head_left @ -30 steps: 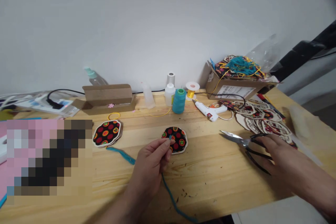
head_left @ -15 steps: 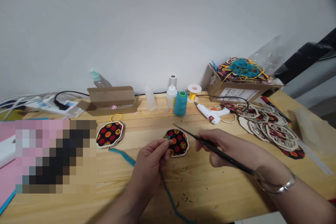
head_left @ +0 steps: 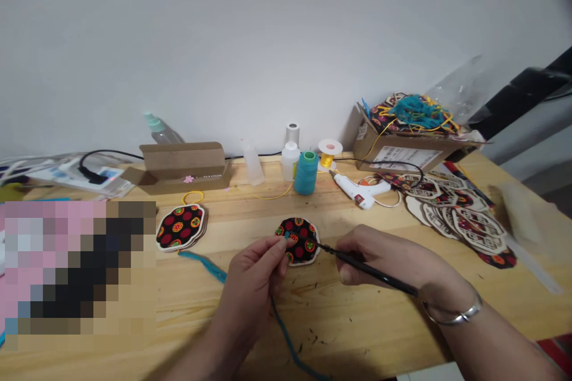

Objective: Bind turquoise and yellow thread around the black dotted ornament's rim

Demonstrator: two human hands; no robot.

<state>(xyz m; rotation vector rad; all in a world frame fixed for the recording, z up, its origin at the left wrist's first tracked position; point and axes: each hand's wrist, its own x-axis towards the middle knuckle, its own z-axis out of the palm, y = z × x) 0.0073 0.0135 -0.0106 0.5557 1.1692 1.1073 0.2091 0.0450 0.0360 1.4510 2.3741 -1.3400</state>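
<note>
My left hand [head_left: 257,277] is closed in a pinch on a teal cord, a short end of which pokes out above the fingertips. More of the teal cord [head_left: 288,336] hangs below the hand toward the table's front edge. Just behind the fingertips lies a patterned fabric-covered piece [head_left: 300,244] with a pale scalloped rim. My right hand [head_left: 373,256] is wrapped round a slim black pointed tool [head_left: 375,274], whose tip is over that piece, right of the left fingertips. Whether the tip touches the piece, I cannot tell.
Left stands a stack of similar pieces [head_left: 182,227] with a teal strip [head_left: 203,265]. Behind are an open cardboard box [head_left: 183,166], a teal thread cone [head_left: 306,174], a yellow spool [head_left: 329,158] and a glue gun [head_left: 360,190]. Loose pieces [head_left: 469,214] and a filled carton [head_left: 411,155] lie right.
My right hand has brought the black tool's tip lower, from above the patterned piece down over its right part. My left hand keeps its pinch. The view has shifted slightly.
</note>
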